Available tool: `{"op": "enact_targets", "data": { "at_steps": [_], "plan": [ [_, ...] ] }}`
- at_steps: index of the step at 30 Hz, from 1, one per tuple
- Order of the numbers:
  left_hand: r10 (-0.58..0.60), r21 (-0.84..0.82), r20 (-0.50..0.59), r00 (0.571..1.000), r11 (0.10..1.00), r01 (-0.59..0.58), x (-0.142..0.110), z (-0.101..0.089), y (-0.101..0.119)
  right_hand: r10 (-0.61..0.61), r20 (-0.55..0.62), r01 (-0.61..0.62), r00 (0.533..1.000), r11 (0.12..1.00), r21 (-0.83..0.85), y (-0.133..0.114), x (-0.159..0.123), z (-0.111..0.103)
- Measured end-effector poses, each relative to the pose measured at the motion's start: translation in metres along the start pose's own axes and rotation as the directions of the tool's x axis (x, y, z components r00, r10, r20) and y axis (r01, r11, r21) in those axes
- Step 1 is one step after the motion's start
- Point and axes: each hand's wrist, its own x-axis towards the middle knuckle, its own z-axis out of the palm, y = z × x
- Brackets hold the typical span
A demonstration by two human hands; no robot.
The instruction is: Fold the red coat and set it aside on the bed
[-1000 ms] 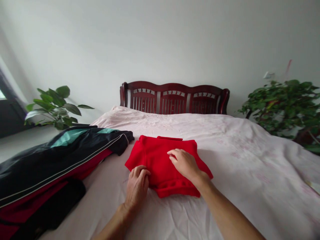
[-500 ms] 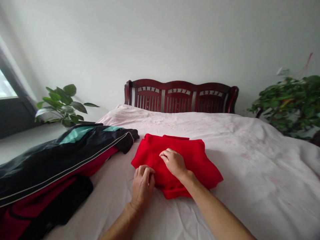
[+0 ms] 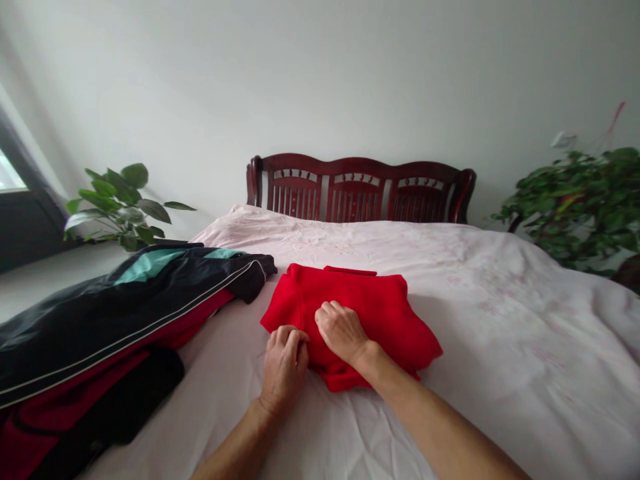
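A folded red garment (image 3: pixel 367 307) lies on the bed in front of me, its near edge bunched and uneven. My left hand (image 3: pixel 286 360) is at its front left edge, thumb and fingers pinched together on the cloth. Over the middle of the garment is my right hand (image 3: pixel 340 331), with its fingers curled into a loose fist. Its fingertips are turned down out of sight, so what they hold, if anything, is hidden.
To the left lies a dark jacket (image 3: pixel 125 307) with teal panels and white piping, over crimson and black cloth. A pale floral sheet (image 3: pixel 500 360) covers the bed. Behind stands a dark wooden headboard (image 3: pixel 356 190), with leafy plants (image 3: pixel 125 203) on both sides.
My right hand has shifted slightly left and turned, its fingers now curled down over the cloth. My left hand keeps its place at the garment's edge. The view has tilted a little.
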Motion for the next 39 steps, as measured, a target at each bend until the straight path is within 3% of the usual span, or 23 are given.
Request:
{"op": "enact_targets", "data": {
  "at_steps": [3, 4, 6, 8, 10, 12, 14, 17, 19, 21, 24, 27, 31, 33, 35, 37, 39],
  "plan": [
    [0.014, 0.014, -0.005, 1.000, 1.000, -0.014, -0.001, -0.001, -0.002, 0.289, -0.082, -0.267, 0.954, 0.940, 0.213, 0.026, -0.002, -0.008],
    [0.026, 0.023, -0.011, 1.000, 0.999, -0.026, -0.001, -0.002, -0.002, 0.395, -0.089, -0.346, 0.914, 0.877, 0.334, 0.038, -0.006, -0.012],
    [0.071, 0.035, -0.020, 0.997, 0.997, -0.070, -0.003, -0.004, 0.000, 0.548, -0.027, -0.419, 0.836, 0.670, 0.612, 0.063, -0.019, -0.023],
    [0.163, 0.019, 0.001, 0.987, 0.986, -0.163, -0.005, -0.007, 0.005, 0.547, 0.099, -0.380, 0.831, 0.430, 0.819, 0.083, -0.040, -0.036],
    [0.283, -0.025, 0.069, 0.957, 0.959, -0.281, -0.008, -0.009, 0.013, 0.430, 0.164, -0.321, 0.888, 0.323, 0.890, 0.094, -0.067, -0.048],
    [0.373, -0.071, 0.163, 0.913, 0.928, -0.366, -0.012, -0.009, 0.025, 0.297, 0.175, -0.289, 0.939, 0.402, 0.869, 0.095, -0.096, -0.056],
    [0.400, -0.099, 0.247, 0.883, 0.916, -0.388, -0.013, -0.005, 0.038, 0.211, 0.194, -0.281, 0.958, 0.568, 0.773, 0.088, -0.119, -0.061],
    [0.348, -0.124, 0.323, 0.880, 0.938, -0.325, -0.009, 0.002, 0.056, 0.181, 0.175, -0.249, 0.968, 0.797, 0.550, 0.071, -0.140, -0.060],
    [0.297, -0.142, 0.382, 0.875, 0.955, -0.262, -0.001, 0.004, 0.063, 0.207, 0.119, -0.239, 0.971, 0.870, 0.432, 0.060, -0.143, -0.058],
    [0.237, -0.148, 0.451, 0.861, 0.971, -0.190, 0.009, 0.004, 0.066, 0.239, 0.089, -0.255, 0.967, 0.878, 0.405, 0.055, -0.141, -0.056],
    [0.125, -0.172, 0.553, 0.824, 0.985, -0.034, 0.026, 0.003, 0.065, 0.283, 0.146, -0.318, 0.948, 0.819, 0.478, 0.061, -0.133, -0.052],
    [0.086, -0.259, 0.634, 0.769, 0.960, 0.106, 0.045, 0.008, 0.058, 0.303, 0.258, -0.398, 0.917, 0.695, 0.598, 0.079, -0.125, -0.042],
    [0.049, -0.249, 0.666, 0.745, 0.955, 0.160, 0.063, 0.020, 0.052, 0.241, 0.295, -0.378, 0.925, 0.489, 0.786, 0.097, -0.114, -0.024],
    [-0.001, -0.144, 0.667, 0.745, 0.981, 0.130, 0.066, 0.022, 0.055, 0.276, 0.244, -0.353, 0.930, 0.477, 0.805, 0.097, -0.109, -0.016],
    [-0.028, -0.015, 0.646, 0.763, 0.999, 0.049, 0.064, 0.020, 0.062, 0.378, 0.184, -0.376, 0.907, 0.535, 0.757, 0.093, -0.106, -0.011],
    [-0.007, 0.117, 0.587, 0.809, 0.990, -0.076, 0.057, 0.016, 0.069, 0.470, 0.139, -0.432, 0.871, 0.600, 0.673, 0.087, -0.104, -0.007],
    [0.099, 0.203, 0.498, 0.861, 0.952, -0.228, 0.044, 0.013, 0.073, 0.523, 0.118, -0.482, 0.844, 0.643, 0.595, 0.082, -0.104, -0.006]
  ]
}}
